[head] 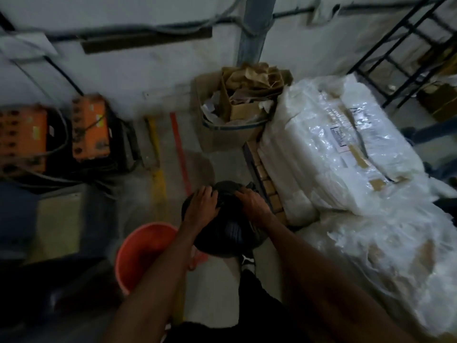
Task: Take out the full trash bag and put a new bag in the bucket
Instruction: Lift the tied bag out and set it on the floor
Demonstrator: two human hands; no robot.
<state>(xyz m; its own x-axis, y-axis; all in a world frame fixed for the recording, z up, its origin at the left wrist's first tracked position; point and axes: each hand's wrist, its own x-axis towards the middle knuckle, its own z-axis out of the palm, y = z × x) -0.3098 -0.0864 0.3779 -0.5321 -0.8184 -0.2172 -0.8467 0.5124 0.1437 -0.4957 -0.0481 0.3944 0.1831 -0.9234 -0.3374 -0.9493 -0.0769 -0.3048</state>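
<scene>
A full black trash bag (226, 233) sits on the concrete floor just right of an orange bucket (139, 253). The bucket stands upright, and its inside looks bare and dim. My left hand (202, 206) presses on the top left of the bag with its fingers gripping the plastic. On the bag's top right, my right hand (252, 201) grips the gathered plastic near the neck. Both forearms reach down from the bottom of the frame. I see no new bag.
A cardboard box (222, 125) stuffed with paper scraps stands ahead by a grey pillar. Large plastic-wrapped white bales (341, 144) on a pallet fill the right. Orange-topped equipment (89, 127) sits at left. Yellow and red floor lines (158, 169) run ahead. My shoe (247, 262) is under the bag.
</scene>
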